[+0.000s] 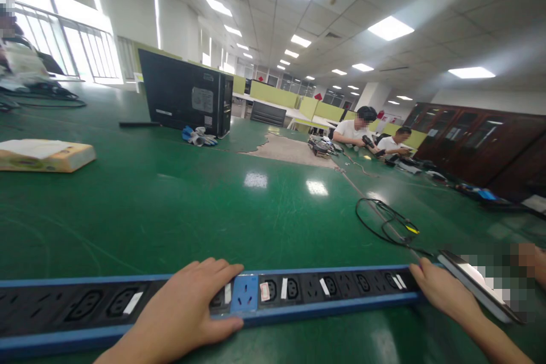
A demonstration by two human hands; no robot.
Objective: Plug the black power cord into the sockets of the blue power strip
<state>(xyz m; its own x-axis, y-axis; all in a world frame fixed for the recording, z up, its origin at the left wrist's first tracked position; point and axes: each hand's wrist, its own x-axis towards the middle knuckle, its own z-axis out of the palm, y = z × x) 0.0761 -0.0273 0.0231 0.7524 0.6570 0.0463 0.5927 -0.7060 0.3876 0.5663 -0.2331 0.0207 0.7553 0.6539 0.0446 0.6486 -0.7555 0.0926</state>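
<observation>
A long power strip [307, 296] with a blue frame and black sockets lies across the near side of the green table. One socket module is blue, and several small white stickers sit on the black ones. My left hand [191, 301] spans the strip left of the blue socket, thumb on the near edge and fingers over the far edge, closed on it. At the strip's right end my right hand [443, 290] clasps the tip, its fingers partly hidden. Just beyond that hand lies a flat device with a bright screen [478, 278], partly blurred out.
A coiled black cable [384, 222] lies behind the strip's right end. Farther back are a black computer tower [183, 91], gloves [198, 136] and a tissue pack [46, 156]. Two people sit at the far right side. Another person's blurred hand [531, 261] shows at the right edge.
</observation>
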